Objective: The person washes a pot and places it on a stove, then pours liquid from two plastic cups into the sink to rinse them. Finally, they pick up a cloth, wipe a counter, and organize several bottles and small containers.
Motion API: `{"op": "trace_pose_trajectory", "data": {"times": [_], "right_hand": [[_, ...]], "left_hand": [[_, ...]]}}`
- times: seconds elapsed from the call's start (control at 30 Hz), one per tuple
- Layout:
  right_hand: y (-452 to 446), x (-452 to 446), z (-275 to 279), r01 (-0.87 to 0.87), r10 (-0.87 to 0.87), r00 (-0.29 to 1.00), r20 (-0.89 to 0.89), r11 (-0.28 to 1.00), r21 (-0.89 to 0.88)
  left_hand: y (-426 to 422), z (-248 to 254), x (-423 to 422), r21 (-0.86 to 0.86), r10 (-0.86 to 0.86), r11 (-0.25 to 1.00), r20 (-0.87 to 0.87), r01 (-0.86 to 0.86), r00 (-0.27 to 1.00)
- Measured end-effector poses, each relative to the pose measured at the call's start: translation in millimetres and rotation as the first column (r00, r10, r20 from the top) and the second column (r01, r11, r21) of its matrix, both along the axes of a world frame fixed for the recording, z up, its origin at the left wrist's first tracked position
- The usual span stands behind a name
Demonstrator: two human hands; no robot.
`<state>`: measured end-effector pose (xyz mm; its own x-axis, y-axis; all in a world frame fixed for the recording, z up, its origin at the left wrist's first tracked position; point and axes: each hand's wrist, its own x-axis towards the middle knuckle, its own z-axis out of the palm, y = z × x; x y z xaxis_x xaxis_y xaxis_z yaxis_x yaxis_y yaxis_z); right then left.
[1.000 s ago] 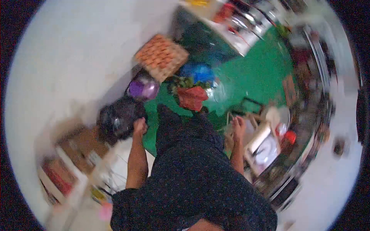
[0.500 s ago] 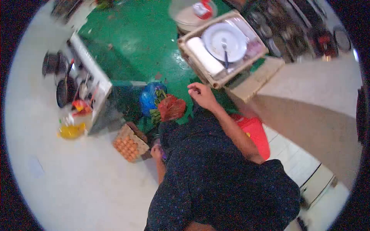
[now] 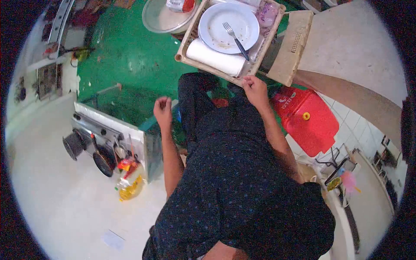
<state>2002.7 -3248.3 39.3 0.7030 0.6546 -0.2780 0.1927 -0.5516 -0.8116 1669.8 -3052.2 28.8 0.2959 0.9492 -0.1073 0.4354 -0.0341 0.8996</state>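
My left hand [image 3: 163, 112] hangs in the air above the green floor, left of my dark trousers. Its fingers are loosely curled in, and I see nothing in them. My right hand [image 3: 255, 90] is beside the front corner of a beige plastic basket [image 3: 180, 57], fingers bent together with nothing visible in them; whether it touches the rim I cannot tell. On the basket lie a white plate [image 3: 212, 28] with food traces, a fork [image 3: 236, 41] with a dark handle across it, and a white paper roll [image 3: 215, 57].
A round clear-lidded tub [image 3: 158, 17] bears a red-and-white packet [image 3: 182, 5]. On the right are a beige crate [image 3: 292, 47] and a red plastic container [image 3: 305, 121]. Left, a white counter [image 3: 56, 186] holds a stove [image 3: 97, 125], a frying pan [image 3: 104, 160] and a yellow oil bottle [image 3: 130, 188].
The view has turned and shifted. My left hand has come away from beside the egg tray and up; my right hand now is by the basket's corner. Eggs and red bag are no longer clearly seen.
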Motion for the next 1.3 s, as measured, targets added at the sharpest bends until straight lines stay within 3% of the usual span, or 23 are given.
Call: {"op": "trace_pose_trajectory", "data": {"times": [0.03, 0.1, 0.17, 0.23, 0.3, 0.33, 0.43, 0.47, 0.57, 0.67, 0.7, 0.73, 0.77, 0.83, 0.87, 0.9, 0.93, 0.97, 1.0, 1.13, 1.3], "right_hand": [[6, -4, -1, 0.061, -0.061, 0.998, -0.024, 0.998, -0.017], [23, -12, -1, 0.183, -0.186, 0.980, -0.065, 0.982, -0.056], [37, -20, -15, 0.309, -0.313, 0.949, -0.035, 0.948, -0.081], [58, -36, -12, 0.478, -0.482, 0.876, -0.006, 0.871, -0.109], [69, -59, -12, 0.591, -0.560, 0.801, 0.214, 0.796, -0.131], [74, -62, -15, 0.625, -0.563, 0.760, 0.324, 0.771, -0.126], [89, -96, -10, 0.657, -0.635, 0.718, 0.286, 0.754, 0.023], [92, -109, 0, 0.648, -0.647, 0.715, 0.264, 0.755, 0.097], [66, -153, -63, 0.709, -0.665, 0.698, 0.267, 0.695, -0.120], [31, -217, -138, 0.673, -0.638, 0.738, 0.220, 0.719, -0.170], [32, -235, -145, 0.565, -0.515, 0.825, 0.234, 0.765, -0.308], [32, -254, -152, 0.440, -0.374, 0.897, 0.234, 0.788, -0.431], [38, -270, -156, 0.283, -0.220, 0.959, 0.179, 0.791, -0.543], [62, -287, -165, 0.181, -0.259, 0.964, -0.051, 0.790, -0.585], [82, -288, -168, 0.183, -0.324, 0.934, -0.149, 0.793, -0.581], [100, -282, -171, 0.215, -0.384, 0.903, -0.195, 0.794, -0.568], [123, -271, -176, 0.260, -0.437, 0.871, -0.224, 0.798, -0.543], [148, -257, -177, 0.307, -0.481, 0.842, -0.244, 0.799, -0.516], [175, -243, -178, 0.350, -0.509, 0.822, -0.253, 0.804, -0.481], [289, -189, -172, 0.448, -0.546, 0.790, -0.280, 0.825, -0.345], [421, -159, -184, 0.426, -0.491, 0.829, -0.268, 0.865, -0.266]], "left_hand": [[25, 17, 37, -0.017, -0.029, 0.999, 0.045, 0.029, 0.999], [81, 14, 80, -0.004, -0.183, 0.983, -0.066, 0.183, 0.981], [122, 12, 123, 0.000, -0.362, 0.932, -0.053, 0.362, 0.931], [157, 19, 154, 0.046, -0.601, 0.792, -0.117, 0.609, 0.791], [186, 11, 166, 0.137, -0.801, 0.562, -0.156, 0.816, 0.578], [197, 10, 170, 0.189, -0.859, 0.447, -0.185, 0.875, 0.478], [231, 10, 162, 0.091, -0.930, 0.296, -0.202, 0.951, 0.308], [246, 8, 156, 0.027, -0.923, 0.354, -0.152, 0.935, 0.354], [297, -19, 116, -0.214, -0.843, 0.529, -0.024, 0.821, 0.537], [355, -127, 18, -0.405, -0.596, 0.754, -0.089, 0.518, 0.798], [379, -167, -35, -0.540, -0.535, 0.738, -0.104, 0.404, 0.838], [387, -168, -77, -0.643, -0.414, 0.753, -0.295, 0.142, 0.861], [396, -168, -116, -0.695, -0.294, 0.718, -0.340, -0.028, 0.893], [405, -160, -200, -0.851, 0.114, 0.469, -0.206, -0.235, 0.972], [404, -148, -228, -0.875, 0.170, 0.424, -0.176, -0.233, 0.970], [403, -127, -246, -0.688, -0.215, 0.700, -0.459, -0.192, 0.862], [401, -126, -274, -0.563, -0.504, 0.809, -0.520, 0.168, 0.689], [401, -126, -304, -0.349, -0.583, 0.790, -0.684, 0.504, 0.439], [395, -121, -317, -0.328, -0.599, 0.744, -0.713, 0.582, 0.365], [397, -120, -339, -0.620, -0.661, 0.739, -0.591, 0.264, 0.463], [477, -147, -334, -0.689, -0.587, 0.717, -0.517, 0.105, 0.623]]}}
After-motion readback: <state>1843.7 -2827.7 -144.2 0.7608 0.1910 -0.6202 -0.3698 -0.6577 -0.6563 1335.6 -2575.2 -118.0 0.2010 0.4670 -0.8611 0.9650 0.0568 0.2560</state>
